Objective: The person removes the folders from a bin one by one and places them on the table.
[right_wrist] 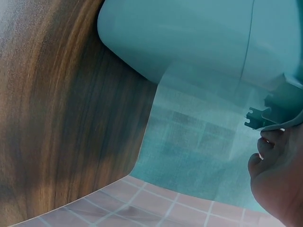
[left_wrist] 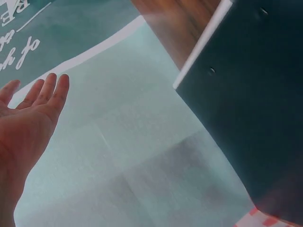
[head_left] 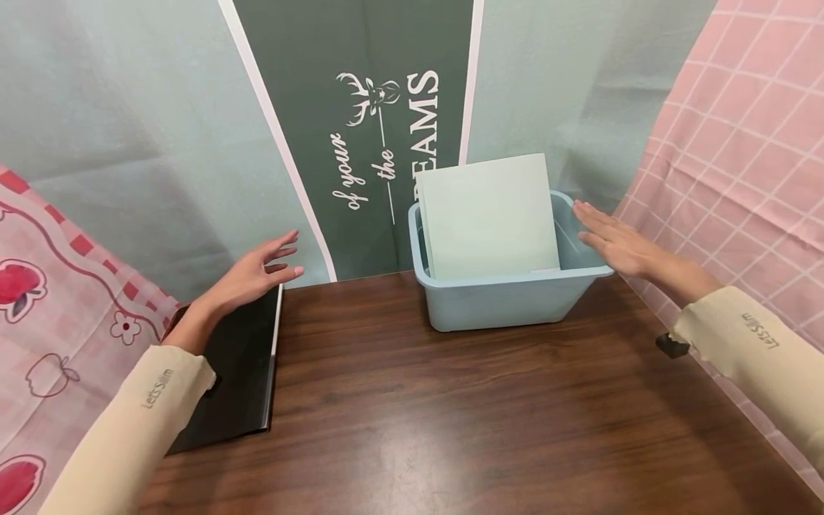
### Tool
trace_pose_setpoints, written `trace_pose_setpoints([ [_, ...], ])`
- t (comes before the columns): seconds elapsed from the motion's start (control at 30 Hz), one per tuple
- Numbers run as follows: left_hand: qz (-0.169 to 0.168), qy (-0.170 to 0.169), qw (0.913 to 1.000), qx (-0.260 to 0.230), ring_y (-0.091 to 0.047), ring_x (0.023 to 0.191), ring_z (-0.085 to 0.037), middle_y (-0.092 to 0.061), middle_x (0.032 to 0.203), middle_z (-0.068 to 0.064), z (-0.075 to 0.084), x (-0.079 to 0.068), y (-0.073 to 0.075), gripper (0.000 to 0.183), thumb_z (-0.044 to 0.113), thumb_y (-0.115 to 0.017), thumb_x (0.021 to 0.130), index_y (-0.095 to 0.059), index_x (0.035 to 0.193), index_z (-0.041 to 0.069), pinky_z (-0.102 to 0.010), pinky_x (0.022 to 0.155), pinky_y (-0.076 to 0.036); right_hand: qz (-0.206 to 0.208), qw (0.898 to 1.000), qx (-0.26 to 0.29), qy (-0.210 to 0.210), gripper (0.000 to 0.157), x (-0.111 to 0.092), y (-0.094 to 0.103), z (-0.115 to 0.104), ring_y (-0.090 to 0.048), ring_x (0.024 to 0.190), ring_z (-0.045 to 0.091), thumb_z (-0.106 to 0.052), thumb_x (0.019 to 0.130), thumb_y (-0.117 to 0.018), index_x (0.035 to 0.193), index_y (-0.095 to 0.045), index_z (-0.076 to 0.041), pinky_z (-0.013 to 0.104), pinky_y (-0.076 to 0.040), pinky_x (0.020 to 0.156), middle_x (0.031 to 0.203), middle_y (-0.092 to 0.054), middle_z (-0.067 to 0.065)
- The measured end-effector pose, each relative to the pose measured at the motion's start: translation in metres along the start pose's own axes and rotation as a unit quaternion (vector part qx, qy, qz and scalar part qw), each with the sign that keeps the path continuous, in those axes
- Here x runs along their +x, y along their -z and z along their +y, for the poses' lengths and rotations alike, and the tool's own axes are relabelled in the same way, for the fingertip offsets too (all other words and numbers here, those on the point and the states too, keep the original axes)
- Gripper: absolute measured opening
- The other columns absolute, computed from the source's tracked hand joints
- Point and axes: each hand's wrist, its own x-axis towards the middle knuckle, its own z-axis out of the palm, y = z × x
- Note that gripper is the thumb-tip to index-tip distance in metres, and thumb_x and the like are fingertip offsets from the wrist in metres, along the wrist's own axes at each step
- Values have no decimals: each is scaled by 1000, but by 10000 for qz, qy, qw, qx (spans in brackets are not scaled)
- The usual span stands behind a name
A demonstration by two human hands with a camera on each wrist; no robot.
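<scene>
A light blue plastic bin (head_left: 502, 304) stands at the back of the table, with pale green flat sheets or folders (head_left: 486, 218) leaning upright in it. My right hand (head_left: 621, 243) is at the bin's right end, its fingers extended along the rim; in the right wrist view the fingertips (right_wrist: 267, 142) are right at the rim's underside. My left hand (head_left: 254, 272) hovers with spread, relaxed fingers and holds nothing. Below it, at the table's left side, lies a black folder (head_left: 241, 372) with a pale edge, partly hidden by the forearm. Two small rivets show on the folder (left_wrist: 255, 94) in the left wrist view.
The dark wood table (head_left: 386, 400) meets a grey-green printed cloth (head_left: 347, 236) at the back. A pink checked cloth (head_left: 740, 157) hangs on the right, a fruit-patterned pink cloth (head_left: 64, 343) on the left.
</scene>
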Motion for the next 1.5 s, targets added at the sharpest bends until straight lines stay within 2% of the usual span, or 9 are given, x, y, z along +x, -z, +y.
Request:
trace_pose_setpoints([
  [0.17, 6, -57, 9999, -136, -37, 155, -40, -30, 172, -19, 5, 9, -5, 84, 23, -72, 103, -23, 170, 12, -63, 120, -35, 10, 10000, 17, 45, 66, 1, 1, 0, -2, 162, 45, -29, 116, -32, 167, -9, 5, 54, 1, 131, 175, -3, 25],
  [0.6, 13, -126, 9985, -533, -39, 155, -30, -31, 173, -9, 17, 31, -18, 82, 25, -73, 103, -27, 170, 25, -58, 120, -39, 20, 9999, 82, 118, 65, 4, 2, 1, -3, 161, 47, -28, 116, -33, 166, -11, 6, 52, 1, 132, 174, -4, 27],
  [0.8, 27, -267, 9966, -774, -40, 155, -29, -34, 171, -12, 20, 45, -23, 81, 20, -73, 103, -28, 170, 20, -54, 122, -38, -17, 9999, 87, 89, 65, 6, 4, 1, -2, 161, 46, -29, 116, -32, 167, -10, 5, 54, 0, 131, 175, -4, 25],
  [1.1, -21, -467, 9949, -890, -38, 155, -32, -34, 170, -17, 24, 60, -29, 82, 17, -73, 102, -26, 169, 12, -54, 124, -34, -46, 9999, 154, 35, 65, 7, 3, 0, -1, 161, 46, -29, 116, -33, 168, -9, 3, 56, 0, 131, 175, -3, 24],
  [1.23, 79, -450, 9932, -1073, -40, 154, -32, -35, 170, -17, 24, 65, -31, 80, 16, -72, 102, -28, 169, 13, -54, 125, -33, 10, 9998, 171, 96, 65, 7, 2, 0, -2, 161, 47, -29, 116, -33, 167, -10, 4, 55, 0, 131, 175, -4, 25],
  [1.5, 74, -474, 9888, -1414, -41, 154, -27, -36, 170, -14, 32, 76, -38, 78, 19, -71, 103, -30, 169, 16, -52, 126, -33, 58, 9997, 196, 119, 65, 7, 2, 1, -3, 161, 48, -28, 116, -34, 167, -11, 4, 53, 1, 132, 175, -5, 25],
])
